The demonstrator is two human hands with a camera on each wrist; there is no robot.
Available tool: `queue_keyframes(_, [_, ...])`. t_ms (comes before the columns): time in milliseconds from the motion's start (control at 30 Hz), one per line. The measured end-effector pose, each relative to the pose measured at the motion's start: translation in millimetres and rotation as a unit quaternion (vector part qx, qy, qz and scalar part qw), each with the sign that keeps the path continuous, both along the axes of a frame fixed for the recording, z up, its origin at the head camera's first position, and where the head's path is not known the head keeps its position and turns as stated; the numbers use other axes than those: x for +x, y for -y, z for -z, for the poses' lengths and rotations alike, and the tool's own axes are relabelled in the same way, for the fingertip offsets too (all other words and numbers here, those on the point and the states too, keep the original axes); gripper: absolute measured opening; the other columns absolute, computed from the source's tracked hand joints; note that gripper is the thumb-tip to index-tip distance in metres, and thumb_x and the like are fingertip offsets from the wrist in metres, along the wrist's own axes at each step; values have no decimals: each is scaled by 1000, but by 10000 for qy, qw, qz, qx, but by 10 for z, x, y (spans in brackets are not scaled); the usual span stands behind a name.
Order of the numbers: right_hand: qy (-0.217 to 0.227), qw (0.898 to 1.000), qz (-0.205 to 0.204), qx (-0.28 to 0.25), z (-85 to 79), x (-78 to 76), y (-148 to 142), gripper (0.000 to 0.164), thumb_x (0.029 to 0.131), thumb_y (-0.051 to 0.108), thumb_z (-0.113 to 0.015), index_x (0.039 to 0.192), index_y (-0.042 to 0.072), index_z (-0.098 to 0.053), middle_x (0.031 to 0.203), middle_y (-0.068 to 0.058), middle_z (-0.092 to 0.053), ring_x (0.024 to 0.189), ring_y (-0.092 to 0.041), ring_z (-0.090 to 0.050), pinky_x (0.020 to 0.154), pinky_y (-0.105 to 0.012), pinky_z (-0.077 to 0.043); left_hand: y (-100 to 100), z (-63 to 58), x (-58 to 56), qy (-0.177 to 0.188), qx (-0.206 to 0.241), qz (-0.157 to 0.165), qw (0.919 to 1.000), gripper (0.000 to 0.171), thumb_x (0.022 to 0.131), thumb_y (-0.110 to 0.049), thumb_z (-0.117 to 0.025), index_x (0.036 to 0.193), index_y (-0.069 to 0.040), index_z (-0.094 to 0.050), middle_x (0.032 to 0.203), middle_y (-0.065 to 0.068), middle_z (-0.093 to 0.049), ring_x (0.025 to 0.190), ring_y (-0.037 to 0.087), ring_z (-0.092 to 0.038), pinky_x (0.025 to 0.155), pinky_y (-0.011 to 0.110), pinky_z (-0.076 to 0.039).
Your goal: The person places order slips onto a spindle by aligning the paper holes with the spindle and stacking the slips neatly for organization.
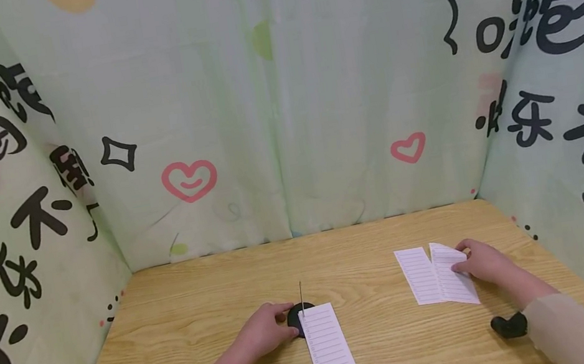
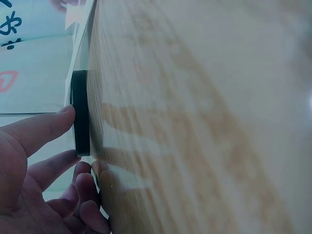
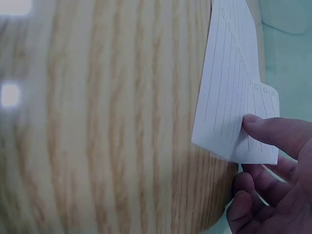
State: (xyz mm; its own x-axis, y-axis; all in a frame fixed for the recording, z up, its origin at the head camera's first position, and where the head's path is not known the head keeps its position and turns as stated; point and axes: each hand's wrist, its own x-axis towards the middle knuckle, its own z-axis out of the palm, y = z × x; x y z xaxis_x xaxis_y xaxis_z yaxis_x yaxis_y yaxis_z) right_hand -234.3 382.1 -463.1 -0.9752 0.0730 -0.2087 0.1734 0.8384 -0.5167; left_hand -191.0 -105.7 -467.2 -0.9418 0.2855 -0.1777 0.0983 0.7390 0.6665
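Observation:
A paper spike with a round black base and a thin upright metal rod stands on the table. My left hand holds the rim of that base between thumb and index finger; the left wrist view shows the base edge-on. One lined checklist sheet lies over part of the base, its top edge at the rod. Over to the right, my right hand pinches a lined sheet, thumb on top and fingers beneath. This sheet's left edge meets another lined sheet lying flat.
The wooden table carries the spike and the sheets. Printed curtains hang behind it and along both sides. Dark wrist-worn devices sit at both sleeve cuffs. Light glares off the table's front edge.

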Motion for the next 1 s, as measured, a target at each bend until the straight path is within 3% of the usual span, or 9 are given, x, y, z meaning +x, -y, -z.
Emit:
queue_keyframes(200, [-164,9995,-10,-252,-7,50,-25,55,94,17,-64,135,-11,-40,106,-26,-54,92,-34,-51,79,-46,-43,-4,-6,2,30,-23,-25,10000,55,83,-22,-81,133,-12,-64,109,9,-63,100,26,-59,92,50,-47])
queue_keyframes(467, [-447,9969,23,-651,13,147,-42,58,97,7,-55,145,-11,-26,90,-13,-58,70,-21,-53,60,-32,-43,-5,-10,3,25,-33,-4,10000,55,83,-23,-81,134,-12,-63,110,10,-63,103,28,-59,94,51,-46])
queue_keyframes(1000, [-859,9901,59,-1105,-249,340,4,57,101,6,-49,151,-4,-24,100,-20,-56,73,-27,-59,62,-38,-55,-2,5,13,-72,-14,32,10000,55,82,-22,-81,133,-11,-64,109,10,-64,104,29,-60,93,51,-46])
